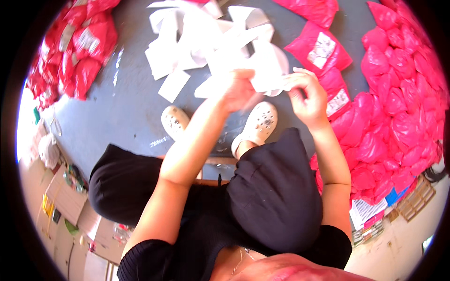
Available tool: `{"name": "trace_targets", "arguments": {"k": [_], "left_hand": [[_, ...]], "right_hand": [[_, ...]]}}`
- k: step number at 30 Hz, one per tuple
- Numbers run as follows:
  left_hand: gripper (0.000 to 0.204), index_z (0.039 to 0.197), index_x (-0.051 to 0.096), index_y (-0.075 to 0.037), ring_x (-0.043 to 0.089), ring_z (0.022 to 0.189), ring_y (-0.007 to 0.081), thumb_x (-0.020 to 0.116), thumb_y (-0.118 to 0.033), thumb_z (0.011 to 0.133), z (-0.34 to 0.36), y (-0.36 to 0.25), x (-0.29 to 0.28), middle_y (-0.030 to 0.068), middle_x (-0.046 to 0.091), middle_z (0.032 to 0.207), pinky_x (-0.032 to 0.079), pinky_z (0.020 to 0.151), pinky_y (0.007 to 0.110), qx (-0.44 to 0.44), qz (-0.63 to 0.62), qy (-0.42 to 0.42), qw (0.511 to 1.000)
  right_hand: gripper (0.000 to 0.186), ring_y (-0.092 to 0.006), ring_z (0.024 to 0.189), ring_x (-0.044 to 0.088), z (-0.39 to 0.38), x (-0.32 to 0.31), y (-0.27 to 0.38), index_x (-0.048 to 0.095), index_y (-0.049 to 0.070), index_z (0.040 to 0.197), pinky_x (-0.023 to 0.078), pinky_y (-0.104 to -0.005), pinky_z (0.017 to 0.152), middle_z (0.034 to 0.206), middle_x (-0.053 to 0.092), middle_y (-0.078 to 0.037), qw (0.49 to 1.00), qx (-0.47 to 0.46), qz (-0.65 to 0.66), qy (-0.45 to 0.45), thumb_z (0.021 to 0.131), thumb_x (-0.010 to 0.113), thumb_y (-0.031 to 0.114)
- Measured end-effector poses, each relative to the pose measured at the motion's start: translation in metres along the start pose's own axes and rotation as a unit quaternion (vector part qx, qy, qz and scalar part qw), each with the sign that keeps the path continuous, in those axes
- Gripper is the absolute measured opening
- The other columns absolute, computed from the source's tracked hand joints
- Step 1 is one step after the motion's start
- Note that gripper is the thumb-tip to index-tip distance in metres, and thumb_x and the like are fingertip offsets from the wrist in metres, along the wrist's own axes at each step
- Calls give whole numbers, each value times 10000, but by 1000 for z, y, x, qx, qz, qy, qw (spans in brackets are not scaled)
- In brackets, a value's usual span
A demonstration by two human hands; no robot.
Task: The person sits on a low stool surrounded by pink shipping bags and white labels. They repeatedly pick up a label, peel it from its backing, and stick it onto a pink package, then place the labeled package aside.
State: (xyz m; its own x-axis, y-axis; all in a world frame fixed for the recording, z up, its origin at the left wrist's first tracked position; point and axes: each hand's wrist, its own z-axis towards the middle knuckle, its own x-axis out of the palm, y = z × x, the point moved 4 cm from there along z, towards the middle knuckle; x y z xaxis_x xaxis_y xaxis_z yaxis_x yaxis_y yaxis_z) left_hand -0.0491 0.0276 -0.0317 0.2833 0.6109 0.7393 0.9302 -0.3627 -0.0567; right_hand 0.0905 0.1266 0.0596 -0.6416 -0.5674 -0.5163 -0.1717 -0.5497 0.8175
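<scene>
My left hand (238,91), smeared by motion, is raised over the pile of white paper sheets (176,44) on the grey floor; I cannot make out what, if anything, its fingers hold. To its right, my right hand (307,98) pinches a thin white piece of paper or label (285,84) between thumb and fingertips, against the bright background of the sheets. Several pink plastic parcels with white labels (323,51) lie in a column just beyond my right hand.
Heaps of pink bags stand at the right (398,103) and far left (84,42). My white clogs (260,119) rest on the grey floor (126,107) below my hands. Flattened cardboard (65,192) lies at lower left, a wooden pallet (416,200) at lower right.
</scene>
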Motion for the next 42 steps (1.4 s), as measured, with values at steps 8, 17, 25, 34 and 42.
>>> {"name": "trace_targets", "arguments": {"k": [8, 17, 25, 34, 42], "left_hand": [[358, 1257, 445, 54, 518, 1197, 298, 369, -75, 931, -20, -172, -64, 170, 553, 1245, 371, 1064, 454, 349, 50, -232, 906], [375, 1312, 413, 14, 517, 1196, 278, 378, -59, 946, -17, -168, -56, 148, 525, 1281, 395, 1043, 425, 305, 56, -252, 917], [368, 1310, 447, -6, 529, 1177, 233, 392, -39, 947, -9, -168, -52, 114, 534, 1282, 419, 1012, 374, 311, 43, -254, 915], [332, 1262, 483, -6, 543, 1155, 234, 412, -26, 939, -3, -169, -46, 106, 558, 1242, 430, 1009, 375, 318, 56, -243, 915], [366, 1301, 453, -19, 518, 1197, 264, 385, -61, 944, 2, -157, -37, 125, 535, 1278, 388, 1040, 432, 287, 71, -229, 927]], "right_hand": [[152, -105, 838, 576, 123, -123, -130, 557, 9, 993, 459, -230, 751, 912, 611, -36, 971, 148, 82, -169, 886, 630, 89], [306, -319, 768, 633, 230, -90, -262, 524, 69, 974, 506, -416, 690, 823, 643, -135, 935, 156, -316, 31, 777, 653, 264], [434, -346, 1009, 598, 235, -61, -235, 523, 80, 1062, 452, -460, 869, 1037, 639, -173, 852, 216, -459, 130, 744, 698, 317], [610, -373, 1317, 348, 222, -73, -179, 354, -30, 1358, 245, -474, 1112, 1388, 394, -234, 866, 3, -458, -201, 816, 600, 104], [511, -292, 1086, 521, 189, -43, -241, 505, -1, 1184, 392, -388, 927, 1157, 559, -166, 895, 55, -434, -90, 838, 659, 342]]}}
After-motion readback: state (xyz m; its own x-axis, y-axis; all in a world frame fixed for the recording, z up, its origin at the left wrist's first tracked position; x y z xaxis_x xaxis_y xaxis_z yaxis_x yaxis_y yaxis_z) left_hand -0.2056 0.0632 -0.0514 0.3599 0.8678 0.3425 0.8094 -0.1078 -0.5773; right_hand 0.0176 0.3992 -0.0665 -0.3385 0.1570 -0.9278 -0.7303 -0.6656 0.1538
